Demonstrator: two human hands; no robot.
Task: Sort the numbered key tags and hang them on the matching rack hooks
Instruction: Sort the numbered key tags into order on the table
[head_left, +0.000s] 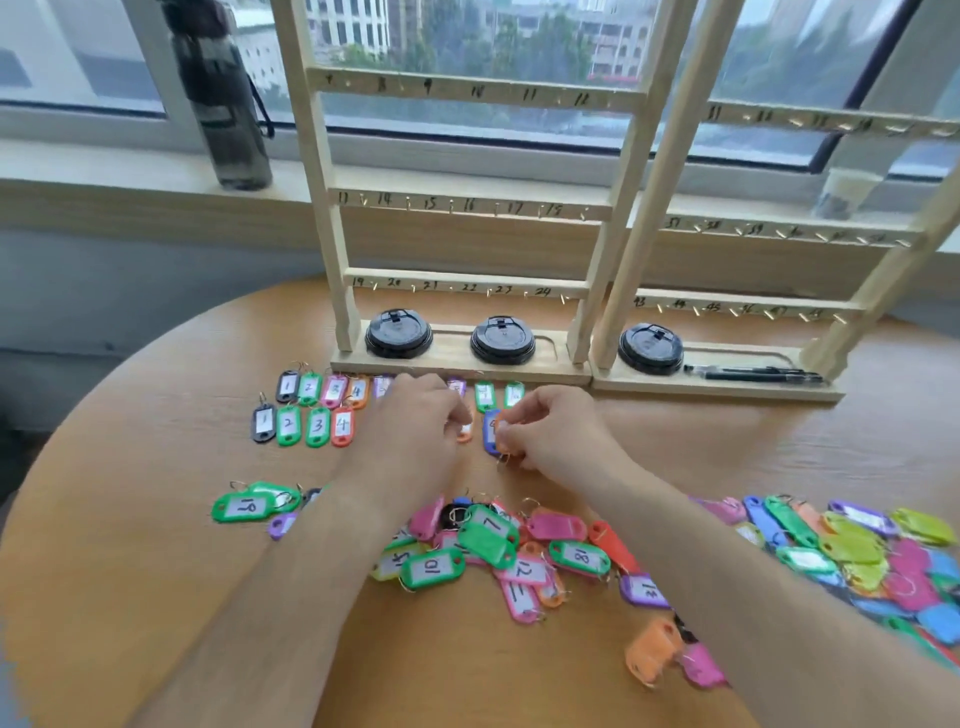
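The oblong plastic key tags (488, 540) are green, pink, orange, purple, blue, black and yellow, with white labels (431, 568). The round wooden table (156, 571) is honey-brown, the wooden racks (322, 171) pale cream, the round lids (398, 334) black.

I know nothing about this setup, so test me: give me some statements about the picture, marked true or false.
1. A wooden rack and a second rack stand at the far side of the table. True.
2. Tags already hang from the hooks. False: the hooks in view are bare; tags lie on the table.
3. Three black lids sit on the racks' bases. True.
4. The bottle stands on the table. False: it stands on the windowsill.
5. A green tag marked 19 lies on the table. True.
6. Both hands lie flat. False: the left hand pinches one orange tag, the right hand another.
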